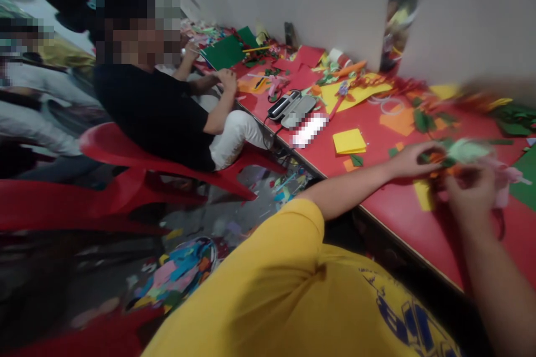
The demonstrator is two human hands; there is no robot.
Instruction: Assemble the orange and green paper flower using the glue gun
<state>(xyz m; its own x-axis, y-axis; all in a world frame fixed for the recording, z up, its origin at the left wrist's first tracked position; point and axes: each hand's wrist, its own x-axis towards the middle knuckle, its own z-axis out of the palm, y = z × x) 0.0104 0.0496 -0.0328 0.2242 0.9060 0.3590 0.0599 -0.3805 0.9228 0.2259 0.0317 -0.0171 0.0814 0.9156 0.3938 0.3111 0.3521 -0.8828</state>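
Observation:
My left hand [412, 159] reaches across the red table [389, 217] and pinches a small craft piece of green, orange and pale paper [458, 153]. My right hand [471, 192] grips the same piece from below, close to the left hand. The piece is blurred by motion, so its shape is unclear. A pink bit [505, 178] sticks out to the right of it. My yellow sleeve [301, 223] fills the lower middle of the view.
A yellow paper square [349, 141] lies left of my hands. Coloured paper scraps [355, 92] and a grey case [298, 110] litter the table. A seated person in black [154, 111] on a red chair [167, 162] works at the left. White dividers [301, 0] stand behind.

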